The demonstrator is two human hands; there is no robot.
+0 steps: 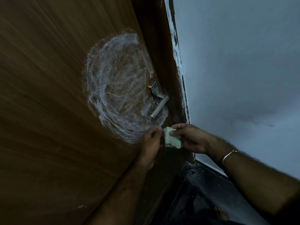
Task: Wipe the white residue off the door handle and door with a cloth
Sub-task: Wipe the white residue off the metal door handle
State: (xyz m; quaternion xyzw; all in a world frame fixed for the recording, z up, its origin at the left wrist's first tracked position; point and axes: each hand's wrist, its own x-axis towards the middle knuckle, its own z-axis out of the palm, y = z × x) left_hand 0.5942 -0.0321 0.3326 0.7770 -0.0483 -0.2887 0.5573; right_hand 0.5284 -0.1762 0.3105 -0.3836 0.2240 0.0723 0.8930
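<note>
A brown wooden door (pixel 48 95) fills the left of the frame, with a pale wall (pixel 243 62) on the right and a dark floor (pixel 203 192) at lower right. White residue (pixel 113 88) swirls mid-frame round the metal door handle (pixel 158 101). Just below it, the right hand (pixel 193 138) pinches a crumpled white cloth (pixel 171 138), a bangle (pixel 228 155) on its wrist; the left hand (pixel 151 142), fingers curled, touches the cloth's edge.

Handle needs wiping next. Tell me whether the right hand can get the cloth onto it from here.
Probably yes. The right hand holds the cloth just below the door handle, and nothing stands between them.
</note>
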